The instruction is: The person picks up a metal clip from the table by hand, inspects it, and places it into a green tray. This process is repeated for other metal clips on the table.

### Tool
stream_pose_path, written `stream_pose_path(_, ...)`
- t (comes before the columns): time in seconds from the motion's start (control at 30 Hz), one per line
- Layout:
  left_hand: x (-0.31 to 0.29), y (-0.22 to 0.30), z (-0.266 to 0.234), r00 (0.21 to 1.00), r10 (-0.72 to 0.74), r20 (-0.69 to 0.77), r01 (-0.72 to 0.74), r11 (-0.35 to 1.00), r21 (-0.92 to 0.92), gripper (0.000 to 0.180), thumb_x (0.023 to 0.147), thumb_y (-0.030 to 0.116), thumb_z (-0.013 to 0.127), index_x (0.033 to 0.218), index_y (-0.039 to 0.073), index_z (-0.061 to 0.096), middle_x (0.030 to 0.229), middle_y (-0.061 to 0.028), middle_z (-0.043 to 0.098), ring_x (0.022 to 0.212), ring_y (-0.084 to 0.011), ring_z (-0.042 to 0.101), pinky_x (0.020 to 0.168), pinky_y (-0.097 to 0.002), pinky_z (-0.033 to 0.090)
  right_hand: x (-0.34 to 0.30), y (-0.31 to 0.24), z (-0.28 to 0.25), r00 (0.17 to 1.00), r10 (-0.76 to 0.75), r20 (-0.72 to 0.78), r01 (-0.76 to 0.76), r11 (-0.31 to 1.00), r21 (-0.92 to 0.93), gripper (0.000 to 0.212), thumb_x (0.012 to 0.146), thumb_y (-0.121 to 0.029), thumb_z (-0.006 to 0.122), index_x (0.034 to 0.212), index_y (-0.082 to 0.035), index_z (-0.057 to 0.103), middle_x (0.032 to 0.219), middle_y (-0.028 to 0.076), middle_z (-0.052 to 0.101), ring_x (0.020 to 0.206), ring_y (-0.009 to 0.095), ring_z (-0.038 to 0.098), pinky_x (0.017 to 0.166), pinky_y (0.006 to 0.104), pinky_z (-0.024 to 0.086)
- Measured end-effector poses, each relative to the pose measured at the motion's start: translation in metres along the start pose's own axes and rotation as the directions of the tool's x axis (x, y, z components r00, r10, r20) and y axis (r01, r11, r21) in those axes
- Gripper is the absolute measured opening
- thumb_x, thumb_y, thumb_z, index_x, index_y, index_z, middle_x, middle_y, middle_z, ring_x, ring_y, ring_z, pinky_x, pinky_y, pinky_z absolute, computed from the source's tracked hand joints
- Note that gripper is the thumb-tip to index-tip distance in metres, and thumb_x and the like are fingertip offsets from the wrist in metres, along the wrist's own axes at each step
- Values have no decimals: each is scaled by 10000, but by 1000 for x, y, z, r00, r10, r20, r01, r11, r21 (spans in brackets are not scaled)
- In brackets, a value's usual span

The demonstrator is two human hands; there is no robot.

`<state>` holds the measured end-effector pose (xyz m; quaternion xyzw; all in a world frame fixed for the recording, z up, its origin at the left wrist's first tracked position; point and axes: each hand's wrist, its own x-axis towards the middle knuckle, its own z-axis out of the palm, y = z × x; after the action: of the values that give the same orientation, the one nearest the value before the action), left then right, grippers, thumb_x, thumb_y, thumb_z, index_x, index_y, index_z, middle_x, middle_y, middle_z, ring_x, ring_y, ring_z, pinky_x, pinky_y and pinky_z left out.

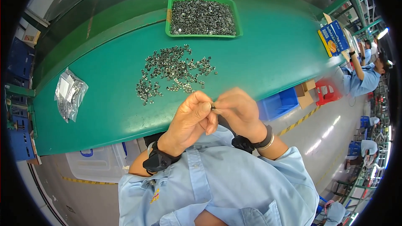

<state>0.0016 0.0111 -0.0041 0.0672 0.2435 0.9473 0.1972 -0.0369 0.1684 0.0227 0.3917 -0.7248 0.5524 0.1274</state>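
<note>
In front of my chest, at the near edge of the green table, my two hands meet fingertip to fingertip. Thumb and finger of my left hand (pixel 193 117) pinch a small dark metal part (pixel 213 108). My right hand (pixel 238 111) is closed on the same part from the other side, its upper fingers smeared by motion. The part's exact kind is too small to make out. Just beyond my hands lies a loose spread of small shiny metal parts (pixel 171 69). Behind that spread, a green tray (pixel 167 31) is filled with many similar pieces.
A clear plastic bag (pixel 70 96) of parts lies on the table's left. Below the right edge are a blue bin (pixel 280 104), a cardboard box (pixel 307 94) and a red stool (pixel 327 91). A blue-and-yellow box (pixel 333 38) stands far right, near a co-worker (pixel 365 77).
</note>
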Motion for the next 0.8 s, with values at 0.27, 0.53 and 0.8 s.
stream_pose_path(0.27,-3,12,8,993,19,-119,11,968,249,159,929,226,529,941,75,484,666,-66,572,512,-162,524,457,-278,390,-1,3,2,1000,-3,24,3,1000,2,157,746,42,658,866,-37,596,789,83,603,692,189,600,565,279,482)
stream_pose_path(0.53,-2,13,12,987,18,-163,19,975,221,166,944,236,501,928,75,464,656,-88,568,516,-153,527,460,-258,399,-4,10,4,991,132,6,-131,983,129,154,764,17,665,872,-57,584,823,66,608,736,180,571,636,279,459)
stream_pose_path(0.8,3,16,8,987,-2,-162,48,960,275,168,958,233,469,941,66,461,667,-89,567,523,-147,524,467,-251,402,-3,14,4,981,194,5,-192,966,174,130,776,14,658,860,-53,585,821,66,605,748,175,573,646,275,463)
